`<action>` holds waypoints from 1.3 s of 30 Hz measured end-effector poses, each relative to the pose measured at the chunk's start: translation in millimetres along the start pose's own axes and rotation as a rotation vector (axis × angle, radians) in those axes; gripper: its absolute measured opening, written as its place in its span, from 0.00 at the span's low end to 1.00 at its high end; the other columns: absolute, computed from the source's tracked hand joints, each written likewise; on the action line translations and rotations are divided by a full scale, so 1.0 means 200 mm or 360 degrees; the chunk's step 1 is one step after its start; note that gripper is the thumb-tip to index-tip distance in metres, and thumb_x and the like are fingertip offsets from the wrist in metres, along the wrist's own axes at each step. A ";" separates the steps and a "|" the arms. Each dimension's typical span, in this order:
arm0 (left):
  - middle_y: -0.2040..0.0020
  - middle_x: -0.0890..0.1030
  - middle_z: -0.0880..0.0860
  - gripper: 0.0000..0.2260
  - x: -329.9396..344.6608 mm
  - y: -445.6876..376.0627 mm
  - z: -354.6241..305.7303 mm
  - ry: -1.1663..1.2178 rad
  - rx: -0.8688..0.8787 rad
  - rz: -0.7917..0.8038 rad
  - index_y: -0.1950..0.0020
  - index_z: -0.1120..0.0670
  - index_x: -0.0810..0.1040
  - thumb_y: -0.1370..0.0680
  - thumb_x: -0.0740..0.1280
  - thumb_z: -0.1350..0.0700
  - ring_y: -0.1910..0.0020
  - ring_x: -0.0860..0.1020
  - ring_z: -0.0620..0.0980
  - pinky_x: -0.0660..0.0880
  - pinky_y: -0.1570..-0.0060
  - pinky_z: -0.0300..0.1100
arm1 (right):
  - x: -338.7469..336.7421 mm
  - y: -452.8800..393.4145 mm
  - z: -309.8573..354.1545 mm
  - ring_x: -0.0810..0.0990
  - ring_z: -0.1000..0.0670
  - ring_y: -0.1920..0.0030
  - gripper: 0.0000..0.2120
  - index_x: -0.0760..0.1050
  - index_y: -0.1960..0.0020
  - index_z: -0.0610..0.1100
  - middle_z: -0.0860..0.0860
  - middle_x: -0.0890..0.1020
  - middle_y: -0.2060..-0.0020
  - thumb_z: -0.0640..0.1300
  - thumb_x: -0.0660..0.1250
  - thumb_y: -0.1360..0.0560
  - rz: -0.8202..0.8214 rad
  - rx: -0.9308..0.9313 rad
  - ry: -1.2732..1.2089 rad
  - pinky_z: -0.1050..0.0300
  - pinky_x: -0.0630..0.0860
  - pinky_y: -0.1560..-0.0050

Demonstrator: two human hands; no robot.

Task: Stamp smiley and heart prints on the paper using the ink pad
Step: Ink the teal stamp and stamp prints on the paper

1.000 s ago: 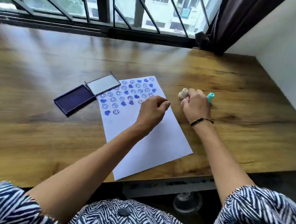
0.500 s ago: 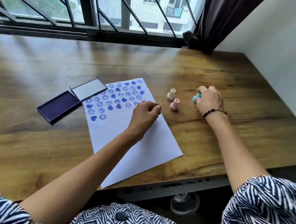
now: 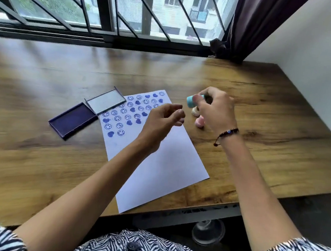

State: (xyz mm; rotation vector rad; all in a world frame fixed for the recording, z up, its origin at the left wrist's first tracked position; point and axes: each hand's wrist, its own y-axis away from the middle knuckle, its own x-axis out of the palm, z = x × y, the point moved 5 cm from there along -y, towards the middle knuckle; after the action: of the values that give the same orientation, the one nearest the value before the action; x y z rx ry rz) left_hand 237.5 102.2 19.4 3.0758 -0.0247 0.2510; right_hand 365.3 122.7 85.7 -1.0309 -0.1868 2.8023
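Right hand (image 3: 215,112): raised above the table, fingers pinched round a teal stamp (image 3: 192,101)
Left hand (image 3: 161,123): lifted over the paper, fingers loosely curled, holding nothing
Table (image 3: 262,114): wooden
Paper (image 3: 156,165): blue smileys and hearts fill its far end
Ink pad (image 3: 73,119): open, touching the paper's left edge
Other stamps: cream (image 3: 195,112) and pink (image 3: 199,122) — beside the paper, under the right hand

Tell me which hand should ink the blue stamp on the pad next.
Right. The right hand already holds the blue stamp lifted above the paper. The left hand hovers open and empty, though it is nearer the open ink pad.
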 end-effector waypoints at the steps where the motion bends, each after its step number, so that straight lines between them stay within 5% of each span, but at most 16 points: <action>1: 0.61 0.79 0.53 0.09 -0.03 0.00 -0.02 0.0009 0.0028 -0.0015 0.46 0.59 0.76 0.24 0.63 0.61 0.63 0.77 0.46 0.76 0.56 0.35 | 0.04 0.01 0.01 0.79 0.41 0.60 0.09 0.77 0.55 0.37 0.41 0.80 0.63 0.43 0.66 0.28 0.0050 0.0027 -0.0082 0.47 0.76 0.59; 9: 0.58 0.80 0.56 0.05 -0.33 0.09 -0.04 -0.0051 0.0058 -0.0200 0.52 0.56 0.79 0.25 0.65 0.61 0.60 0.77 0.50 0.76 0.52 0.42 | 0.38 0.10 0.12 0.73 0.46 0.68 0.08 0.74 0.67 0.48 0.42 0.79 0.68 0.42 0.66 0.29 0.0358 0.0072 -0.0313 0.49 0.71 0.61; 14: 0.72 0.82 0.46 0.07 -0.64 0.19 -0.02 0.0004 0.0021 -0.0491 0.62 0.53 0.80 0.26 0.65 0.61 0.70 0.78 0.43 0.75 0.60 0.37 | 0.64 0.18 0.31 0.75 0.54 0.71 0.05 0.78 0.58 0.43 0.45 0.80 0.67 0.35 0.65 0.30 0.0523 -0.0201 -0.0265 0.60 0.73 0.64; 19: 0.66 0.79 0.52 0.05 -0.82 0.30 0.07 0.0043 -0.0075 -0.0815 0.54 0.60 0.78 0.25 0.65 0.60 0.71 0.77 0.42 0.75 0.68 0.31 | 0.75 0.17 0.47 0.76 0.51 0.61 0.08 0.79 0.56 0.40 0.43 0.84 0.59 0.32 0.64 0.31 0.0501 -0.0517 -0.0188 0.62 0.69 0.58; 24: 0.66 0.78 0.51 0.05 -1.07 0.47 0.09 0.0090 0.0004 -0.1156 0.59 0.52 0.77 0.25 0.65 0.60 0.69 0.77 0.45 0.75 0.61 0.39 | 1.07 0.21 0.69 0.76 0.40 0.52 0.10 0.79 0.52 0.38 0.39 0.80 0.53 0.31 0.63 0.31 0.0729 -0.0891 0.0216 0.58 0.64 0.58; 28: 0.66 0.81 0.45 0.07 -1.10 0.52 0.11 0.0036 0.0113 -0.1198 0.59 0.47 0.79 0.26 0.66 0.59 0.68 0.79 0.42 0.77 0.61 0.36 | 1.22 0.25 0.75 0.76 0.39 0.51 0.08 0.77 0.53 0.37 0.37 0.78 0.53 0.33 0.62 0.30 0.0814 -0.1094 0.0489 0.52 0.71 0.58; 31: 0.64 0.83 0.42 0.08 -1.10 0.53 0.12 -0.0007 0.0150 -0.1189 0.58 0.45 0.80 0.26 0.66 0.58 0.65 0.79 0.40 0.76 0.61 0.32 | 1.28 0.33 0.71 0.75 0.39 0.51 0.07 0.73 0.53 0.36 0.38 0.77 0.52 0.34 0.63 0.31 0.0861 -0.1183 0.0638 0.53 0.67 0.61; 39: 0.57 0.82 0.48 0.05 -1.11 0.52 0.12 -0.0220 0.0111 -0.1220 0.56 0.42 0.78 0.29 0.67 0.52 0.58 0.80 0.48 0.77 0.52 0.46 | 1.26 0.26 0.74 0.77 0.36 0.55 0.08 0.76 0.54 0.38 0.38 0.79 0.53 0.33 0.63 0.32 0.0906 -0.1180 0.0587 0.52 0.67 0.63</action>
State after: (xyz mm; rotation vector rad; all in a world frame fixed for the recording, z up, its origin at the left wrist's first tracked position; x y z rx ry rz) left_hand 21.0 -0.7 -33.7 2.8838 1.1330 -0.0060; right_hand 74.0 107.6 28.1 -2.0057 -1.0995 2.9740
